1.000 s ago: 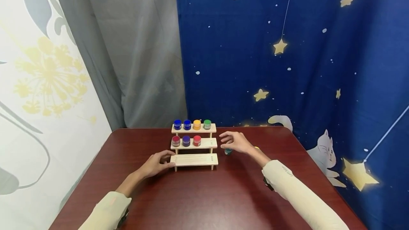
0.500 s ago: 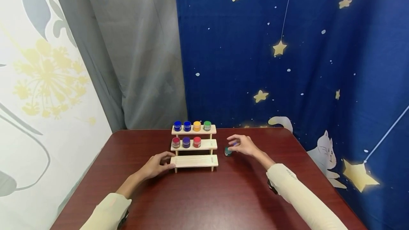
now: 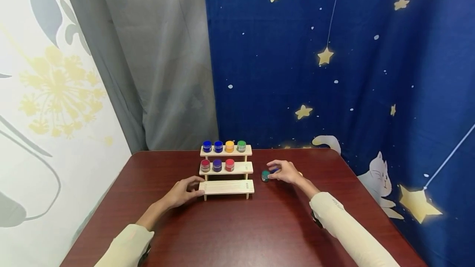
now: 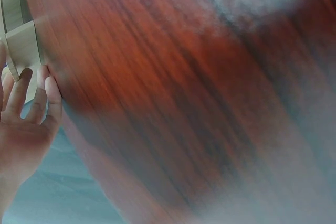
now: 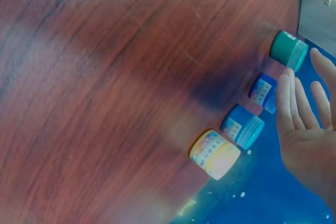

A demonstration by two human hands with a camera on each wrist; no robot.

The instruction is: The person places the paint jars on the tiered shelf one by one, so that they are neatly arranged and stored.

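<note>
A three-tier wooden rack stands on the table. My left hand grips the left end of its lowest shelf, thumb in front and fingers behind. My right hand hovers right of the rack with thumb and fingers apart, holding nothing. Its fingertips overlap a dark blue paint jar in the right wrist view. Just beyond them stands a teal-green paint jar. A lighter blue paint jar and a yellow paint jar continue that row; the hand mostly hides these in the head view.
The top shelf bears two blue jars, an orange-yellow jar and a green jar. On the middle shelf are a dark red jar, a purple jar and a red jar. Curtains hang behind the dark red table.
My right hand has drawn back to the right from above the teal-green jar and lowered beside it, over the dark blue jar. My left hand stays at the rack.
</note>
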